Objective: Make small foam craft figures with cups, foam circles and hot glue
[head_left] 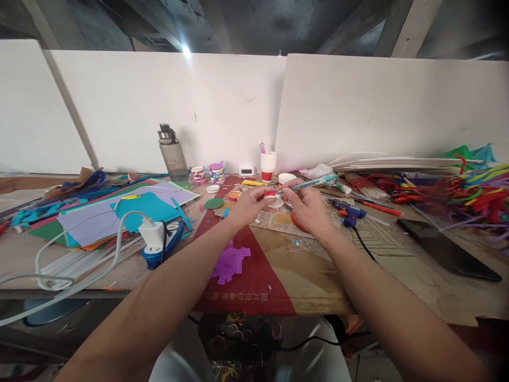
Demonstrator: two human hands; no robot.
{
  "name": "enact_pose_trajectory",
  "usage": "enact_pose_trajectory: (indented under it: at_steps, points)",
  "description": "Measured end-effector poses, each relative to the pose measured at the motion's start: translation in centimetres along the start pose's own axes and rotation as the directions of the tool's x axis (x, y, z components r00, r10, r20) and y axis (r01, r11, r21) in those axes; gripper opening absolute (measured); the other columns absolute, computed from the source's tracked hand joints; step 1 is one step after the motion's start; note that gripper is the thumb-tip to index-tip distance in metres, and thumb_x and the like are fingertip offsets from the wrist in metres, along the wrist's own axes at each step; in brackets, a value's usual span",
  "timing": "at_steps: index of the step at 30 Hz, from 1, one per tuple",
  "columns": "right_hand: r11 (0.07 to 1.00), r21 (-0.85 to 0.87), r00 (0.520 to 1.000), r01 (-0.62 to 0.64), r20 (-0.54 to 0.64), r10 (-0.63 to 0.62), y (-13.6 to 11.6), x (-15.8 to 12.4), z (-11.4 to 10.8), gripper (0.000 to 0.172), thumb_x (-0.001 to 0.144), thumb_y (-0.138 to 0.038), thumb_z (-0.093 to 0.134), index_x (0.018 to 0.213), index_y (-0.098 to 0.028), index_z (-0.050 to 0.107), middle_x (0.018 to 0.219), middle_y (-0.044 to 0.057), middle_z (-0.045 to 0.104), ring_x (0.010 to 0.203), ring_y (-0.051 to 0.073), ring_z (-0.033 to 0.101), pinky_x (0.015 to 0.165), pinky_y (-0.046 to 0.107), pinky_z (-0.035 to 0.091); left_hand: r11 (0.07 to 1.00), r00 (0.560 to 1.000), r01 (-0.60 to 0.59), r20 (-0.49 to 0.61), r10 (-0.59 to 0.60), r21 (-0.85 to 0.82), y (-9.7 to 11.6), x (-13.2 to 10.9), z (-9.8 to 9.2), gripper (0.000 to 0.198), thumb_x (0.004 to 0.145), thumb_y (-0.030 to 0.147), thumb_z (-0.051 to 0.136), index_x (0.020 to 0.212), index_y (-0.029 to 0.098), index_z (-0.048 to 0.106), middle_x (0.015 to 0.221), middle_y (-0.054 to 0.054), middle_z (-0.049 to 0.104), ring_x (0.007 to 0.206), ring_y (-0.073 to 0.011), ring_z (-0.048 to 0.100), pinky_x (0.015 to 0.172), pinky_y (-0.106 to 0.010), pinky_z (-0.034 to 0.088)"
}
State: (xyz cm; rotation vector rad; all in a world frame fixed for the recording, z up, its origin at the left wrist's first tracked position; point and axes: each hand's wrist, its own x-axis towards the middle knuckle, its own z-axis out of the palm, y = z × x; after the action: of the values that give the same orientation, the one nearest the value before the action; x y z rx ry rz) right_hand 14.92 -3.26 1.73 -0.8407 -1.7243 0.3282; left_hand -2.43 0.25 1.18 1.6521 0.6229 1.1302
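Observation:
Over the middle of the table, my left hand [251,204] pinches a small red-and-white round piece [270,194], perhaps cut from a paper cup. My right hand [305,206], just beside it, is closed around a slim pen [314,182] with a teal, see-through barrel. Its tip points left at the round piece; whether the two touch, I cannot tell. Behind the hands stand a stack of red-and-white paper cups [268,164] and a white cup [287,179]. Orange-handled scissors [298,223] lie partly hidden under my right hand.
Purple paper strips [230,262] lie near the front edge. At left are coloured sheets [147,212], a white plug [153,233] with cables and a bottle [173,156]. At right are a blue glue gun [350,212], a black phone [445,248] and pipe cleaners [457,191].

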Motion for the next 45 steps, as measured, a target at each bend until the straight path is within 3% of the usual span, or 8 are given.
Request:
enact_pose_trajectory:
  at_steps: [9,14,30,39,45]
  points:
    - [1.0,0.0,1.0,-0.024,-0.01,0.024,-0.4,0.0,-0.1,0.023,0.093,-0.038,0.052,0.085,-0.02,0.063,0.079,0.002,0.065,0.065,0.014,0.058,0.063,0.028,0.045,1.0,1.0,0.002,0.004,-0.003,0.005,-0.2,0.0,-0.1,0.043,0.065,0.045,0.08,0.096,0.016,0.072,0.106,-0.008,0.07,0.09,-0.021,0.066,0.072,-0.035,0.06]
    - [0.998,0.012,0.995,-0.057,-0.086,0.058,-0.8,0.1,-0.4,0.022,0.092,-0.037,0.052,0.083,-0.02,0.063,0.071,0.0,0.063,0.065,0.015,0.06,0.064,0.027,0.045,1.0,1.0,0.01,0.013,-0.01,-0.023,0.1,0.0,-0.2,0.049,0.067,0.049,0.079,0.103,0.015,0.072,0.105,-0.009,0.07,0.091,-0.0221,0.067,0.073,-0.035,0.06]
    - [0.997,-0.08,0.998,-0.016,-0.067,0.011,-0.9,-0.2,-0.5,0.025,0.093,-0.041,0.052,0.083,-0.021,0.062,0.074,0.002,0.065,0.069,0.017,0.06,0.066,0.029,0.044,0.999,1.0,-0.005,-0.004,0.004,-0.045,0.3,0.0,-0.1,0.042,0.07,0.043,0.079,0.102,0.017,0.072,0.099,-0.008,0.072,0.085,-0.0186,0.067,0.07,-0.03,0.059]
    - [0.997,-0.059,0.997,-0.047,-0.066,0.043,-1.0,-0.1,-0.4,0.026,0.092,-0.044,0.052,0.084,-0.021,0.061,0.071,0.001,0.065,0.066,0.017,0.061,0.065,0.029,0.045,0.999,1.0,-0.01,-0.005,0.009,-0.049,0.2,0.0,-0.2,0.043,0.068,0.046,0.08,0.098,0.016,0.072,0.098,-0.007,0.072,0.084,-0.0176,0.067,0.07,-0.029,0.059]
    - [0.996,-0.071,0.997,-0.051,-0.07,0.046,-0.8,-0.1,-0.4,0.028,0.092,-0.046,0.052,0.083,-0.021,0.062,0.072,0.003,0.067,0.067,0.018,0.063,0.066,0.03,0.046,1.0,1.0,-0.013,0.0,0.013,-0.017,0.1,0.0,-0.2,0.041,0.071,0.043,0.078,0.102,0.016,0.072,0.101,-0.009,0.071,0.089,-0.0223,0.068,0.072,-0.036,0.06]
